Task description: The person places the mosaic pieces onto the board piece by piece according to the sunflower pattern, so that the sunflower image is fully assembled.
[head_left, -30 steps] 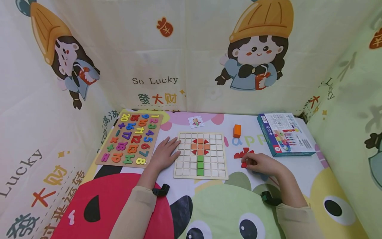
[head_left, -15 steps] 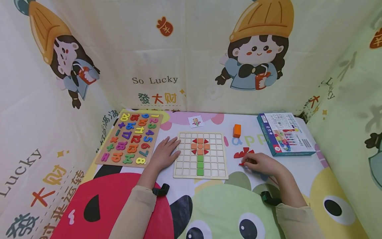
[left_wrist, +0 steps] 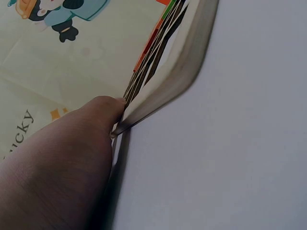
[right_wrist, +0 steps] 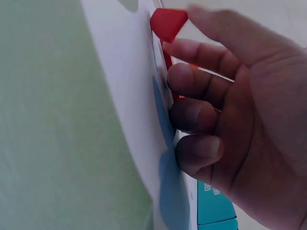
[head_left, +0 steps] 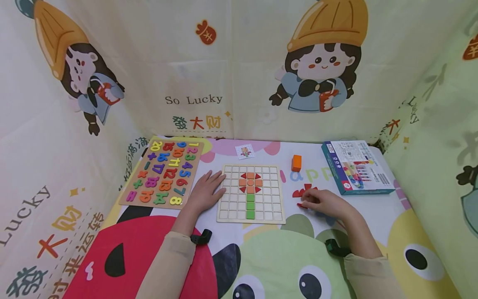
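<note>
My left hand [head_left: 203, 193] lies with fingers extended at the left edge of a square wooden grid board [head_left: 267, 209], its fingertips and thumb touching the frame. Set in the grid are orange tiles [head_left: 251, 176], small red corner pieces [head_left: 257, 190] and a column of green tiles [head_left: 250, 206]. Right of the board, my right hand [head_left: 328, 203] pinches a small red tile [right_wrist: 169, 23] between thumb and index finger, just over the table. The other fingers curl loosely below. Beyond that hand lie several loose red pieces [head_left: 298, 193], partly hidden by it.
A wooden number board [head_left: 125, 201] with coloured numerals stands at the left. A small pattern card [head_left: 245, 152] lies behind the grid. To the right are an orange block [head_left: 296, 163] and a flat teal-edged box [head_left: 358, 166]. Printed cloth covers the table and walls.
The red tile, flat by the right fingertips a second ago, is now tilted up in their pinch. The right hand has shifted slightly; my left hand stays put.
</note>
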Demonstrator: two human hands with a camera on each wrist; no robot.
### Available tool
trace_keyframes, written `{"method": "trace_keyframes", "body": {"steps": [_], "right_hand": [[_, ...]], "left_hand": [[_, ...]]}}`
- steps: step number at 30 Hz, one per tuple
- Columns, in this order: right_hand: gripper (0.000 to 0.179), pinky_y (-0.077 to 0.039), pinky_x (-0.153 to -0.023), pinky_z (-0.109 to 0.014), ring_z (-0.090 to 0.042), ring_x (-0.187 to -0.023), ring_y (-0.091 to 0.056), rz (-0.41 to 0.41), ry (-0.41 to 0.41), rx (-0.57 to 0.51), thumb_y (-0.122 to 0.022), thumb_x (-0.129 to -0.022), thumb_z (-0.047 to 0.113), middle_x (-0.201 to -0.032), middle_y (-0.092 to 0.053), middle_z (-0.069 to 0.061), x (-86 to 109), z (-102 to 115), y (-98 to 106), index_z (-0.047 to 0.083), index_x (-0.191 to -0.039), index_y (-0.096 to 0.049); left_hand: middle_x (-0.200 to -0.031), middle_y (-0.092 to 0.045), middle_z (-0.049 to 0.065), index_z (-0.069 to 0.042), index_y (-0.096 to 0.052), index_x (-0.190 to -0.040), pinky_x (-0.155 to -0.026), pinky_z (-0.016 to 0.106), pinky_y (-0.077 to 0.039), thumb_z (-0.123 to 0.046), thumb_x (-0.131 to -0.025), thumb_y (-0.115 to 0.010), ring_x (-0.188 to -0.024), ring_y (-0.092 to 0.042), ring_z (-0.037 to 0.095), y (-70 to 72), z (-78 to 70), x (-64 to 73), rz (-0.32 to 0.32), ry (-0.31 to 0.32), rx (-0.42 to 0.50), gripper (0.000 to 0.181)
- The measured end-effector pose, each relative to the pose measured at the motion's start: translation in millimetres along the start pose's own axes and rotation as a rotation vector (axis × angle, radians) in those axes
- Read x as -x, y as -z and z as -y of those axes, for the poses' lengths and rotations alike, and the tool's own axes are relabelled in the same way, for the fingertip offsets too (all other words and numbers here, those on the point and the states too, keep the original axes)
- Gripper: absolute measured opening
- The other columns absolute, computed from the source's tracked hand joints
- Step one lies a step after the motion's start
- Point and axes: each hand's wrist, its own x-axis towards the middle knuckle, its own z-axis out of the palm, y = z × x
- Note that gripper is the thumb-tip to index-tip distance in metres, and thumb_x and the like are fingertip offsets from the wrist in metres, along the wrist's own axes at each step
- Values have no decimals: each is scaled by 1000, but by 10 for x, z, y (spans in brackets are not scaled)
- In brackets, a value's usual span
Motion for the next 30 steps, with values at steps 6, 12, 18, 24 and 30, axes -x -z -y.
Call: {"method": "trace_keyframes", "body": {"steps": [6,12,18,24,30], "right_hand": [[10,-47,-70,-29,-17,-81,-54,-30,-24,7,-62,-98,32,-81,-59,2,-25,0,-9,24,-103,-64],[21,-47,-68,-27,-15,-81,-54,-11,-14,13,-71,-91,35,-82,-58,3,-43,8,-20,22,-104,-61],[18,-48,-72,-28,-16,-83,-54,16,8,24,-71,-92,27,-83,-58,3,-32,4,-21,27,-108,-63],[20,-47,-72,-30,-17,-83,-55,29,-7,7,-72,-90,29,-83,-59,3,-33,-2,-33,29,-108,-62],[18,-46,-69,-29,-16,-81,-54,28,-20,-4,-72,-90,30,-80,-58,2,-45,17,-45,27,-105,-62]], "left_hand": [[-162,-32,-3,-29,-36,-154,-125,51,-16,-52,-99,-49,-154,-16,30,-2,2,-2,13,4,-15,61],[-162,-32,-2,-29,-37,-154,-125,51,-16,-52,-99,-49,-154,-16,30,-3,3,-5,13,5,-12,61],[-162,-32,-2,-29,-37,-154,-125,51,-16,-52,-98,-50,-154,-17,30,-1,-1,-1,6,4,-9,61],[-162,-32,-3,-30,-37,-154,-125,51,-16,-53,-98,-49,-154,-16,29,-11,1,-5,4,9,-6,62],[-162,-31,-4,-30,-36,-154,-126,50,-16,-54,-98,-49,-154,-16,29,-8,0,-7,12,18,-10,62]]}}
